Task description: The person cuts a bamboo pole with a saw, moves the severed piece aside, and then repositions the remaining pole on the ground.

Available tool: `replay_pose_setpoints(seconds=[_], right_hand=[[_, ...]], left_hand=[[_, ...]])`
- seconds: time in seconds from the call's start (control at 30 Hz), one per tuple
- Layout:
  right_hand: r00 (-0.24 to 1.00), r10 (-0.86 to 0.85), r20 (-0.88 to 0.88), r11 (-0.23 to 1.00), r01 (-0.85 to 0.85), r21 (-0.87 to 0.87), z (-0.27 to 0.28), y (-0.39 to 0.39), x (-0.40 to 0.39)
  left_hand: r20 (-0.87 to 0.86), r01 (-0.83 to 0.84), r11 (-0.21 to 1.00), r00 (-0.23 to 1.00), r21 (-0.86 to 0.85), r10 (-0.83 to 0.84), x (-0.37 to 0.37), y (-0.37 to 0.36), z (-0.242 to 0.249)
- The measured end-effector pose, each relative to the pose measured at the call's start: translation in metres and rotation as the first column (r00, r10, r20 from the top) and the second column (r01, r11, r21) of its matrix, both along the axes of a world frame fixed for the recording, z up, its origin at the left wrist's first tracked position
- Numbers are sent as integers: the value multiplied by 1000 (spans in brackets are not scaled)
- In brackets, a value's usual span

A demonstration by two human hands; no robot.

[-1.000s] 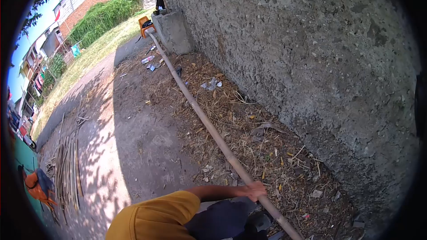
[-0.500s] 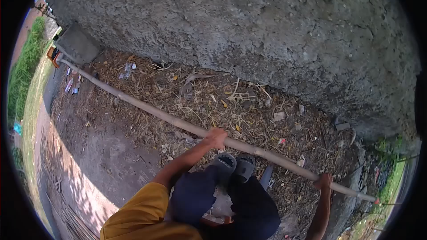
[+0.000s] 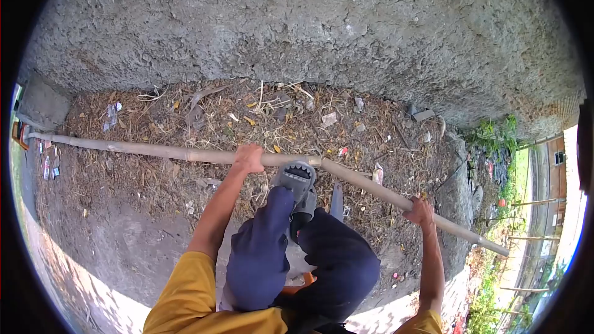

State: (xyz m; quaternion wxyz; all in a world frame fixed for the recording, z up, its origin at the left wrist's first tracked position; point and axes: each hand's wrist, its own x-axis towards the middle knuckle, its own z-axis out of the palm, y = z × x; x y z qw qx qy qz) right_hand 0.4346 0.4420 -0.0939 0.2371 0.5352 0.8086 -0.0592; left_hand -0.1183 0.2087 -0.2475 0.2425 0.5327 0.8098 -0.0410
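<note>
A long bamboo pole (image 3: 151, 151) runs across the view above the litter-strewn ground, with a bend at a joint near the middle. My left hand (image 3: 249, 158) is closed around it left of that bend. My right hand (image 3: 421, 211) grips it farther right, short of its free end. Between the hands, a grey sandal (image 3: 296, 176) on my raised foot is against the pole, beside the bend. A flat grey blade (image 3: 336, 202) lies near my leg. Below, between my legs, part of an orange object (image 3: 300, 282) shows; whether it joins the blade is hidden.
A rough grey wall (image 3: 291, 25) stands ahead. A concrete block (image 3: 43, 106) sits by the pole's left end, near an orange item (image 3: 25, 136). Dry leaves, stalks and litter cover the ground. Green plants (image 3: 495, 139) grow at the right.
One foot has risen onto the pole, and the pole, straight earlier, now bends beside it. The view has turned, and both hands still hold the pole.
</note>
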Motion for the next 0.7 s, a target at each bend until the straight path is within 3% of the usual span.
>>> replay_pose_setpoints(seconds=[0.2, 0.3, 0.5, 0.6, 0.7], right_hand=[[999, 12, 42, 1000, -12, 22, 46, -58, -20], [995, -102, -5, 995, 102, -4, 65, -133, -39], [985, -113, -128, 994, 110, -29, 36, -251, -46], [964, -170, -202, 985, 174, 2, 18, -261, -41], [973, -208, -104, 977, 200, -79, 46, -237, -48]], left_hand=[[1, -41, 998, 999, -52, 42, 0, 3, 0], [19, -20, 1000, 1000, 1, 20, 0, 4, 2], [-52, -38, 999, 998, 12, 39, 4, 3, -3], [-63, -39, 998, 997, 42, 42, 9, -1, 14], [-67, 9, 997, 998, 77, -4, 3, -1, -2]])
